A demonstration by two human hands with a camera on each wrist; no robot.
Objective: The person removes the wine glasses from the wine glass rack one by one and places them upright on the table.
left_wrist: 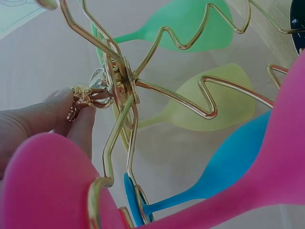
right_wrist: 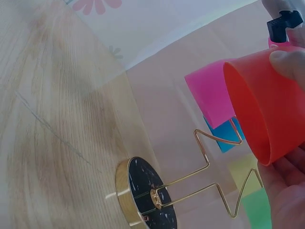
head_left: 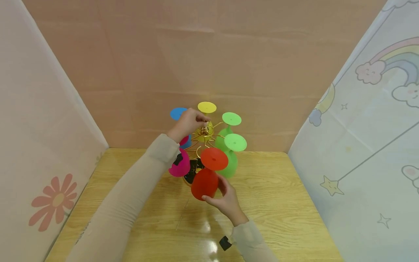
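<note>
A gold wire goblet rack (left_wrist: 178, 98) stands on a round black-and-gold base (right_wrist: 125, 191). Coloured plastic goblets hang from it upside down, foot uppermost. My left hand (head_left: 187, 124) is at the top, pinching the shiny gold ornament (left_wrist: 82, 99) between thumb and fingers. At the front, my right hand (head_left: 228, 200) holds the bowl of a red goblet (head_left: 205, 185) from its right side, thumb low on the near face. In the right wrist view, its open mouth faces the base side. The left forearm partly covers the pink goblet (head_left: 180, 165) and blue goblet (head_left: 178, 113).
Two green goblets (head_left: 230, 163) hang on the right, and a yellow goblet (head_left: 207, 107) at the back. The rack stands on a wood-grain table (head_left: 275, 203). A tan backdrop (head_left: 196, 54) rises behind, with printed white panels (head_left: 370, 145) at both sides.
</note>
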